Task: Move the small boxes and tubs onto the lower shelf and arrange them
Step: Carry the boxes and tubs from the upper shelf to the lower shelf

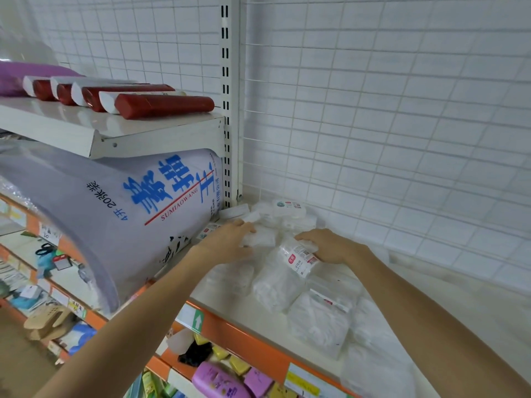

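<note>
Both my hands reach to the back of a white shelf (448, 300). My left hand (227, 239) grips a small clear plastic box (260, 237) from its left side. My right hand (330, 245) holds a clear tub with a red and white label (298, 258) that lies on its side. Behind them, in the corner by the upright post, several more small clear boxes and tubs (287, 212) lie in a loose heap. Clear bags of white cotton items (313, 314) lie on the shelf in front of my hands.
A big white roll with blue writing (138, 214) lies on the shelf at the left, close to my left hand. Above it a shelf (86, 127) carries red and white tubes (163, 106). A wire grid wall (388, 124) closes the back. Lower shelves hold coloured goods (221, 377).
</note>
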Available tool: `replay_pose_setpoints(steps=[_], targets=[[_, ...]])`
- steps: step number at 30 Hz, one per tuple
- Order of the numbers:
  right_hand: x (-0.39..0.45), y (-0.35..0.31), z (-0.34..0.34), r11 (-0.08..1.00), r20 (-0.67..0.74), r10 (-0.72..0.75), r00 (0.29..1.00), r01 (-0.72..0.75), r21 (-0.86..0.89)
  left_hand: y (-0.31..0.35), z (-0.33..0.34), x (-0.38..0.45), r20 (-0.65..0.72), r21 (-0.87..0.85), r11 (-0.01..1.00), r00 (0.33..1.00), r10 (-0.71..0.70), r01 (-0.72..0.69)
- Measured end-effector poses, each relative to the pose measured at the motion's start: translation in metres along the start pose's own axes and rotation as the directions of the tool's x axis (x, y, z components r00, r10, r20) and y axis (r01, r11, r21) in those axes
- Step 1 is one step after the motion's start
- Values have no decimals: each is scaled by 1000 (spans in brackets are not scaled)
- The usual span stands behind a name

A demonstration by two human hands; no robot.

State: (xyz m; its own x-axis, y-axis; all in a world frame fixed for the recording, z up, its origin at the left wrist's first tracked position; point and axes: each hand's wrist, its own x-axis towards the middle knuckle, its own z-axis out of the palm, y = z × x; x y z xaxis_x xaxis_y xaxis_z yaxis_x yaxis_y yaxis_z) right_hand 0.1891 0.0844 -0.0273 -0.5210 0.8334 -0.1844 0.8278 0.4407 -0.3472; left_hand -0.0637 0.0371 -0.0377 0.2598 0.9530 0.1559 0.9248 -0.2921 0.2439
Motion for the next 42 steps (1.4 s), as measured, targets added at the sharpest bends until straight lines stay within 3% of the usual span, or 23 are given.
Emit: replay_pose_setpoints(steps=[2, 4, 8, 11, 14, 19, 22, 27, 29, 32, 35, 42], targets=[[-5, 1, 3, 973, -92, 41, 995, -19, 231, 1, -1, 1, -24, -67, 998, 1000, -18, 16], [-9, 3, 3, 878, -200, 128, 971, -17, 478, 2, -4, 1, -17, -175, 984, 999, -37, 33], [-15, 1, -6, 647, -189, 267, 945, -30, 762, 5, -9, -4, 3, -348, 932, 994, -106, 101], [-20, 2, -6, 544, -151, 300, 942, -38, 838, 5, -6, -4, 42, -459, 878, 990, -132, 136], [-18, 1, -1, 547, -141, 346, 928, -77, 834, 4, -3, -2, 49, -521, 837, 985, -166, 167], [-13, -2, 7, 496, -89, 419, 904, -146, 856, 3, 2, 1, 79, -476, 852, 976, -204, 217], [-10, -5, 12, 535, -35, 413, 910, -211, 818, 4, 6, 3, 53, -444, 865, 971, -234, 233], [-3, -5, 15, 756, -33, 383, 923, -293, 585, -1, 10, 8, 34, -417, 882, 973, -228, 221], [0, -6, 14, 810, -95, 395, 914, -298, 505, -3, 11, 9, 26, -405, 889, 975, -220, 211], [-3, -10, 7, 940, -220, 298, 929, -245, 238, -5, 13, 11, 8, -384, 904, 980, -200, 188], [-20, -12, 0, 972, -325, 225, 919, -235, 7, -4, 7, 14, -57, -282, 950, 986, -157, 135], [-112, -2, -22, 982, -584, 162, 796, -191, 12, 21, -31, 2, -262, -252, 946, 955, 136, -204]])
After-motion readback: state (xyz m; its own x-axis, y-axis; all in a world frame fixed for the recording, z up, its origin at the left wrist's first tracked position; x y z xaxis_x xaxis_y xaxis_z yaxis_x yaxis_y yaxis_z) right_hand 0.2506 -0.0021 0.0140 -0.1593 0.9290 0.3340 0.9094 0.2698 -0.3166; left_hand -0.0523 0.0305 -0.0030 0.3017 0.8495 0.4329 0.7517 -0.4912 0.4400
